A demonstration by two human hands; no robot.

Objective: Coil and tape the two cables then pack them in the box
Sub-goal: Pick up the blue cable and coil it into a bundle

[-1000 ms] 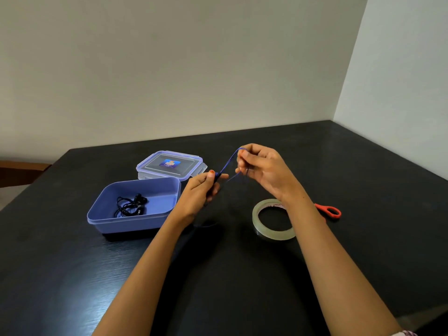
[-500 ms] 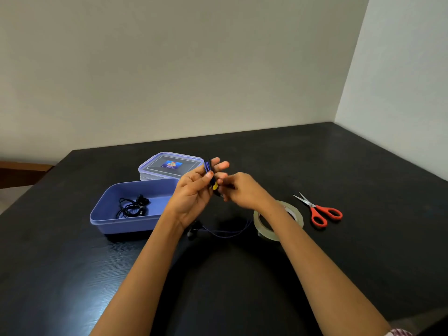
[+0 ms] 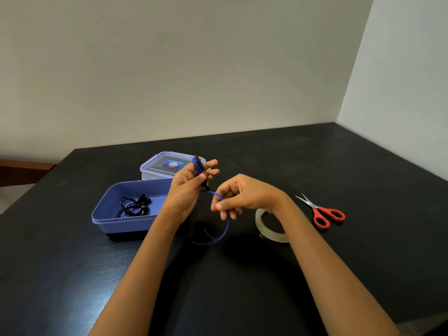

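a black desk [image 3: 339, 161] was set against pale walls. above its middle, the blue cable [image 3: 225, 231] was held coiled in the curled left hand [image 3: 188, 190]; its loose tail, looping down toward the near edge, was pinched by the right hand [image 3: 244, 197] just beside.

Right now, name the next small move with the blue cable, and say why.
Probably one more wrap: the right hand carries the cable it pinches up and over the fingers of the left hand, which already hold several turns. A loose tail hangs below the hands, so taping looks premature; the tape lies untouched.
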